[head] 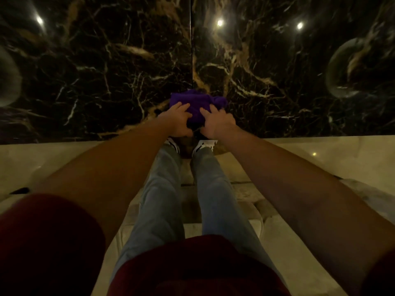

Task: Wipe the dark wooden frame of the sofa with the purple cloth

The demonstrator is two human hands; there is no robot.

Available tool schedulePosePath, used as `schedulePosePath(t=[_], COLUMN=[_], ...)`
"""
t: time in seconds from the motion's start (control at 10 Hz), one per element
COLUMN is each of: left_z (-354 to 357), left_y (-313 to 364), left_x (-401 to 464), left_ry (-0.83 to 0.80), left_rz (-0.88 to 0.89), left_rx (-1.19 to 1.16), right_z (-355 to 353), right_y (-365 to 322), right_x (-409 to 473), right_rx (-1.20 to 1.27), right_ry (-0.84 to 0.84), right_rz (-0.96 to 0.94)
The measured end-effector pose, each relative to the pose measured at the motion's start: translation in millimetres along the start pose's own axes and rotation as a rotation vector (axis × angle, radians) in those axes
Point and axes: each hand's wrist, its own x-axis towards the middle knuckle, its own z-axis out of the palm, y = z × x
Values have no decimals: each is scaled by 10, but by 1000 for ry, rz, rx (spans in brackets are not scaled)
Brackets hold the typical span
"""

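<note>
Purple cloth [197,104] lies bunched on the dark veined marble floor [96,71], at about 12 o'clock from the person and just beyond the toes of the 2 white shoes [204,144]. Both hands reach down to it: the left hand [179,120] has its fingers spread over the cloth's near left edge, and the right hand [215,122] presses spread fingers onto its near right side; neither has closed into a grip yet, so both rest open on the fabric. At 6 o'clock are the blue jeans [162,201] and a maroon shirt [53,242], over a band of pale stone [64,159]. No sofa or dark wooden frame shows in this view, so wiping has likely not begun. The cloth looks soft, light and limp, with a loose lobe at 2 o'clock that would dangle if lifted by 1 corner. It should gather best by pinching the thick middle folds, making a firm pad for rubbing wood.
</note>
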Motion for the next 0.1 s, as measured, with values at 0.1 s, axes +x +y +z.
schedulePosePath(t=[0.1], left_z=[-363], left_y=[93], left_x=[-229], left_ry=[138], left_rz=[-55], left_rx=[-219], right_z=[-372], right_y=[27], right_x=[-259], right_rx=[-79], right_ry=[128], right_rz=[-31])
